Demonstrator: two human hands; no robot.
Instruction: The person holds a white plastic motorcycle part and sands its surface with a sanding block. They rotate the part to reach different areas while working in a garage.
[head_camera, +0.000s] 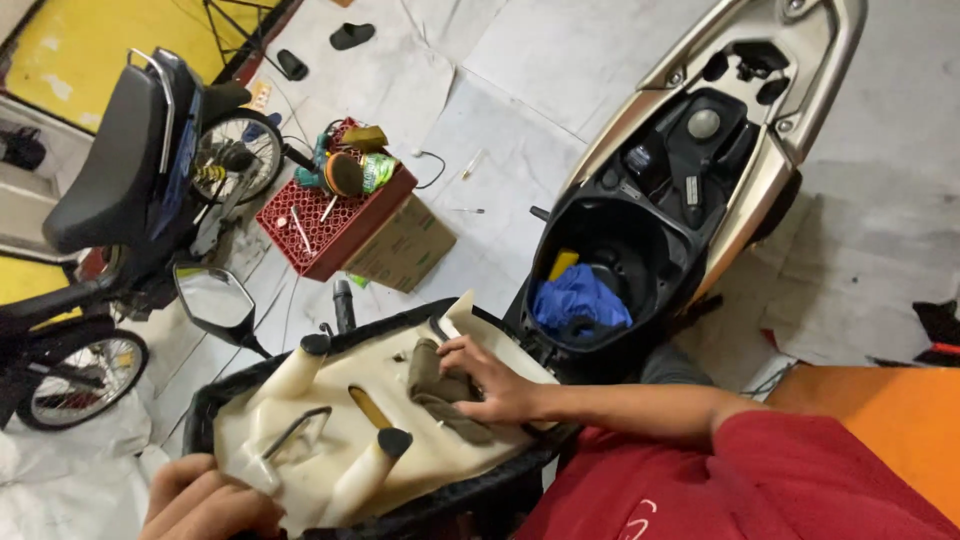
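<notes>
Right hand (497, 385) presses a crumpled brown rag (440, 392) with curled fingers onto the upturned seat's cream plastic base (300, 440). Left hand (205, 500), at seven o'clock, clamps its fingers on the rim.

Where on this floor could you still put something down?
Bare floor lies between the red crate and the open scooter. It is crowded left of the crate, by the motorbike, and near the upturned seat.

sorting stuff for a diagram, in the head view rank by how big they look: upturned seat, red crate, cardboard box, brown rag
1. upturned seat, though it is nearest the camera
2. red crate
3. cardboard box, close to the crate and partly hidden, so unsure
4. brown rag, under the right hand
</notes>
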